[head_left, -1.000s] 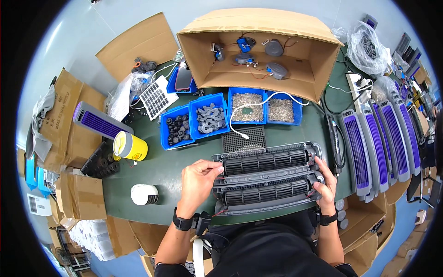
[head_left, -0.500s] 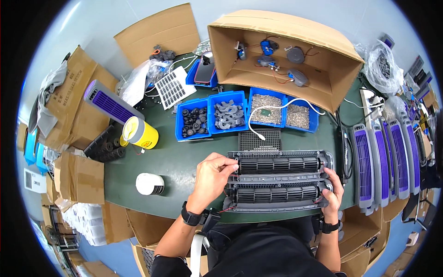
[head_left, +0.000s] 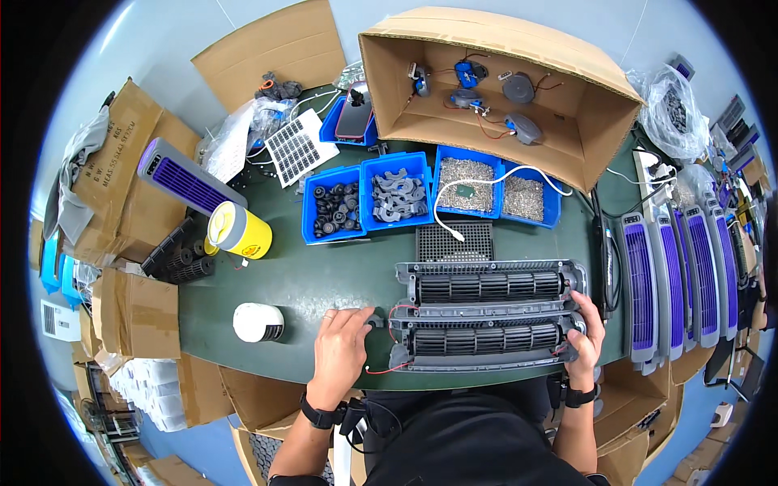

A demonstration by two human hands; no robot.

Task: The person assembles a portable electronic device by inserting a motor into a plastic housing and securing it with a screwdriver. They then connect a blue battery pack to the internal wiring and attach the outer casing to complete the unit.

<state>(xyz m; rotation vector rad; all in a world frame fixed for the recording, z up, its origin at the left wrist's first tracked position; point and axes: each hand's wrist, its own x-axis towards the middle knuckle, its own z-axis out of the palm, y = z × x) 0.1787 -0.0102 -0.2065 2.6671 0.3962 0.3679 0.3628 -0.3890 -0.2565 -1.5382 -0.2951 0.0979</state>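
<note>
Two grey tower-fan housings lie lengthwise, one behind the other, at the front of the table. The far housing (head_left: 490, 310) and the near housing (head_left: 486, 365) each hold a black, ribbed cylindrical fan wheel. My right hand (head_left: 585, 336) grips their right end, its thumb on the near housing and its fingers round the edge. My left hand (head_left: 340, 344) rests on the table left of the housings, fingers stretched out. Beside its fingertips is a small dark grey part (head_left: 374, 321); whether they touch it I cannot tell. Thin red wires (head_left: 389, 370) come from the housings' left ends.
Behind the housings are a black grid tray (head_left: 454, 242) and blue bins holding black wheels (head_left: 336, 212), grey brackets (head_left: 397, 198) and screws (head_left: 468, 185). A cardboard box (head_left: 502, 49) holds small motors. Purple-grey fans (head_left: 640, 283) stand right; a yellow cup (head_left: 243, 231) and white device (head_left: 258, 322) are left.
My left hand has left the far housing's left end and moved left and nearer, down to the table by the small grey part. My right hand stays on the housings.
</note>
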